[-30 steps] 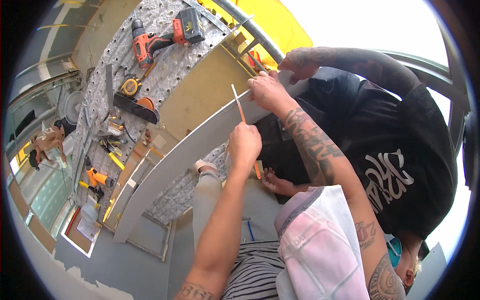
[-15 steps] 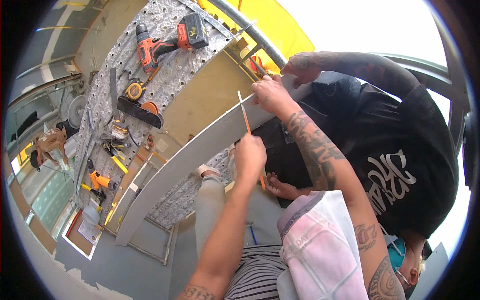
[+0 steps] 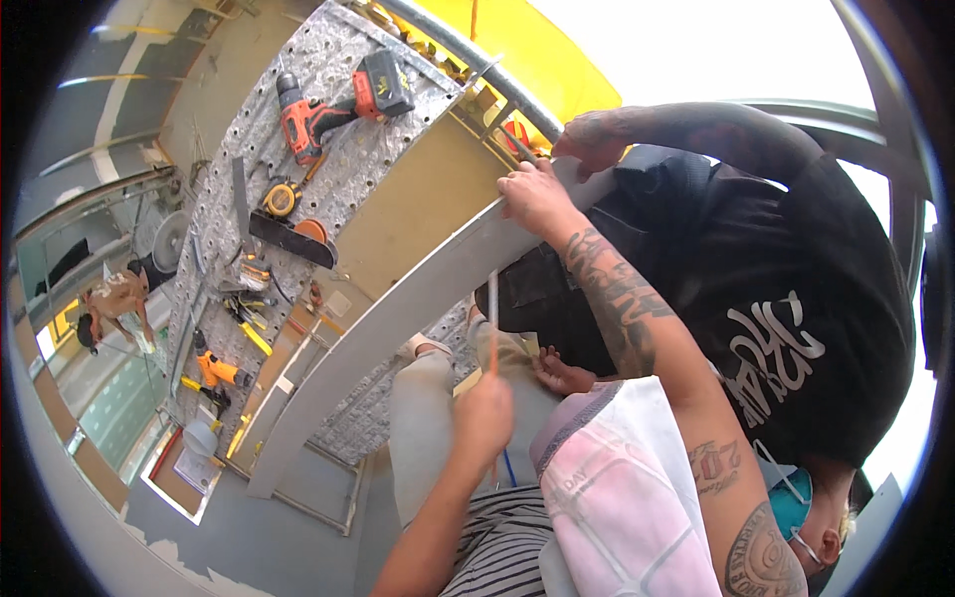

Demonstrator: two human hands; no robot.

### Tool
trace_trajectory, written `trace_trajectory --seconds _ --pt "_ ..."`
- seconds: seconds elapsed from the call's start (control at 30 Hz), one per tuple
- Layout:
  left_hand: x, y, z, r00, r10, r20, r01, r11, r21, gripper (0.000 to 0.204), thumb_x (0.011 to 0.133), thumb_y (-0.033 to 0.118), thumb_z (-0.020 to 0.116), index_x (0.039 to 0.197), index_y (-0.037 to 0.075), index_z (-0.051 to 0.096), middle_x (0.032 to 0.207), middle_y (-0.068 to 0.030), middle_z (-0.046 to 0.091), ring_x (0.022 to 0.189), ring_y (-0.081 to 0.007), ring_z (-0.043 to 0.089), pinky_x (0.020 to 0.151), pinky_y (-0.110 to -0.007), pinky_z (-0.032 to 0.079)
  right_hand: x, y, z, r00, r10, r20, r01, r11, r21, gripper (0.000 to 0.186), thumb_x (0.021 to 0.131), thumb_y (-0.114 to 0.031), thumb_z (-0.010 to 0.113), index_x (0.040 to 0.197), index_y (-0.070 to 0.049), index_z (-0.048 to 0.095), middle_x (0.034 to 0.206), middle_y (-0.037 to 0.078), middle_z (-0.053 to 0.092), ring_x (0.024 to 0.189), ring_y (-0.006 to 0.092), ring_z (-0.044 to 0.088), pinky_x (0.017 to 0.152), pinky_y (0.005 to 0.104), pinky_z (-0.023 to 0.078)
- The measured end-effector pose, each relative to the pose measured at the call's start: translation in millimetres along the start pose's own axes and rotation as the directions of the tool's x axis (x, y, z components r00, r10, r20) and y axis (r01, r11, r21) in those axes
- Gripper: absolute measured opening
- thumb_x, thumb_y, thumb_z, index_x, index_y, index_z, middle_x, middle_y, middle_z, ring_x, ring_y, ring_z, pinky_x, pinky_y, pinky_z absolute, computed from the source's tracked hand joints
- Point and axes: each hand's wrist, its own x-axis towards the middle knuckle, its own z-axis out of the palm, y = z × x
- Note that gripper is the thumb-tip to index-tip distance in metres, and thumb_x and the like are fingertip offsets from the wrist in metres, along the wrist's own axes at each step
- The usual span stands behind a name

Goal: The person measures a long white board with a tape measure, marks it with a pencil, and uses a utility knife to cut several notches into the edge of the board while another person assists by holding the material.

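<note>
My left hand [image 3: 483, 416] is closed round a long, slim orange tool [image 3: 492, 350] with a pale, narrow end. The tool points away from me, its tip just on my side of a long grey panel strip [image 3: 398, 308]. I cannot make out its exact kind. Farther off, my right hand [image 3: 535, 199] grips the strip's upper end, fingers bent over the edge. Beside it, a co-worker's hand [image 3: 589, 149] also holds that end. The co-worker's other hand [image 3: 562, 373] is low, to the right of my left hand, near a small pale piece.
A perforated metal platform [image 3: 348, 50] at the left carries a red cordless drill [image 3: 303, 124], a tape measure [image 3: 282, 199], an angle grinder's dark guard-like piece [image 3: 293, 239] and an orange drill [image 3: 214, 368]. The co-worker in a black shirt [image 3: 796, 298] bends close at the right. A metal rail [image 3: 487, 65] runs behind.
My left hand has drawn the orange tool back toward me, and its tip no longer crosses the panel strip. My right hand keeps its grip. The view has shifted slightly.
</note>
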Motion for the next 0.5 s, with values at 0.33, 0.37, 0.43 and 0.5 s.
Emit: trace_trajectory --seconds 0.33,0.37,0.43,0.5 --pt "68 10 -126 0.992 0.105 -0.064 -0.122 0.902 -0.414 0.030 0.099 0.022 0.041 0.091 0.002 0.062 0.053 -0.0081 0.059 0.039 -0.0086 0.048 0.039 -0.024 0.036 -16 -16 17 0.979 0.066 -0.191 -0.107 0.971 -0.215 0.019 0.075 -0.017 0.066 0.093 -0.012 0.070 0.098 0.006 0.065 0.112 0.0234 0.054 0.117 0.0523 0.014" --pt "81 33 -127 0.991 0.130 -0.017 -0.123 0.875 -0.468 0.029 0.099 0.021 0.042 0.092 0.002 0.062 0.053 -0.0081 0.060 0.040 -0.0090 0.048 0.040 -0.024 0.037 -18 -14 17 0.978 0.080 -0.195 -0.122 0.969 -0.216 0.019 0.075 -0.017 0.066 0.093 -0.012 0.070 0.098 0.006 0.065 0.112 0.0234 0.054 0.117 0.0523 0.014" --pt "105 84 -114 0.979 0.201 0.030 -0.156 0.838 -0.523 0.028 0.099 0.020 0.043 0.093 0.001 0.062 0.054 -0.0082 0.060 0.042 -0.0101 0.049 0.043 -0.024 0.037 -20 -14 16 0.983 0.073 -0.167 -0.099 0.984 -0.149 0.017 0.079 -0.018 0.062 0.092 -0.011 0.070 0.097 0.008 0.065 0.113 0.0237 0.054 0.116 0.0546 0.014" --pt "136 119 -96 0.948 0.317 0.013 -0.265 0.814 -0.518 0.027 0.097 0.018 0.043 0.095 0.000 0.063 0.054 -0.0086 0.060 0.044 -0.0126 0.050 0.046 -0.027 0.038 -11 -10 -1 0.984 0.013 -0.177 -0.032 0.994 -0.104 0.026 0.079 -0.021 0.065 0.103 -0.010 0.065 0.105 0.012 0.062 0.116 0.0263 0.053 0.112 0.0524 0.021"
